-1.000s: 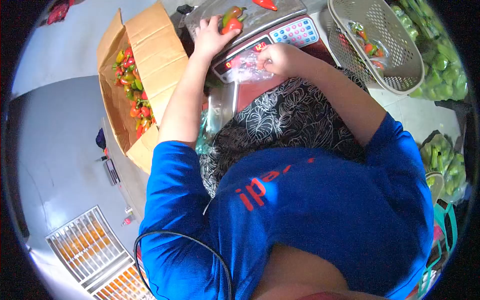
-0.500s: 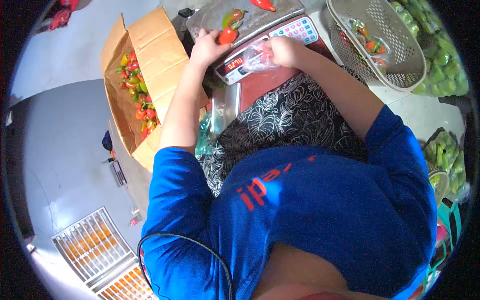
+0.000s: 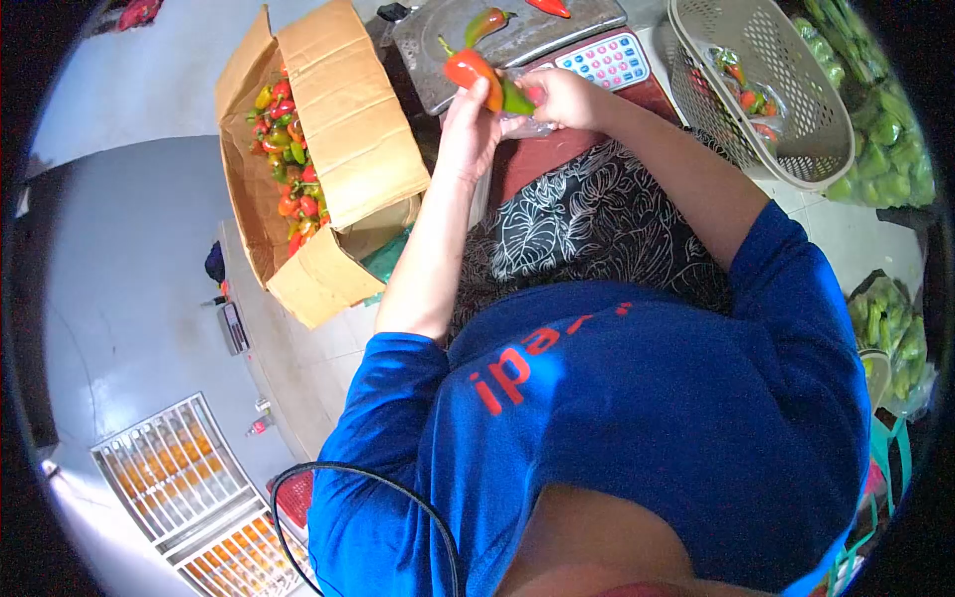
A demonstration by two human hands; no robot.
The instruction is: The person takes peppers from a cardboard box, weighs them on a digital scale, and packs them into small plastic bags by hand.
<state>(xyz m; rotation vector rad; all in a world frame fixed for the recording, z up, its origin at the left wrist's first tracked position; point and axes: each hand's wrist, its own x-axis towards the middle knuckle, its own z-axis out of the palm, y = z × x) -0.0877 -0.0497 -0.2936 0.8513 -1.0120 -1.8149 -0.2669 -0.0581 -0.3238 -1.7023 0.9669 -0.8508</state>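
My left hand [image 3: 470, 139] is closed around a red-orange pepper [image 3: 473, 72], held over the front edge of the scale's metal plate [image 3: 430, 58]. A green pepper part [image 3: 516, 99] shows between my two hands; whether it belongs to the same pepper I cannot tell. Clear plastic bag [image 3: 537, 129] bunches under my right hand [image 3: 569, 99], whose fingers grip it. Something reddish shows at those fingertips. On the plate lie a green-brown pepper [image 3: 487, 24] and a red pepper [image 3: 549, 7]. My hands hide the scale's display, while its keypad [image 3: 603, 62] is visible.
To the left stands an open cardboard box [image 3: 348, 109] with many red, green and yellow peppers [image 3: 288, 149]. A perforated plastic basket [image 3: 826, 159] at right holds bagged peppers [image 3: 748, 98]. Bags of green vegetables [image 3: 885, 149] lie beyond it.
My left hand has lifted the red pepper from the plate and moved right, meeting my right hand at the plastic bag. The scale's display, lit before, is now covered.
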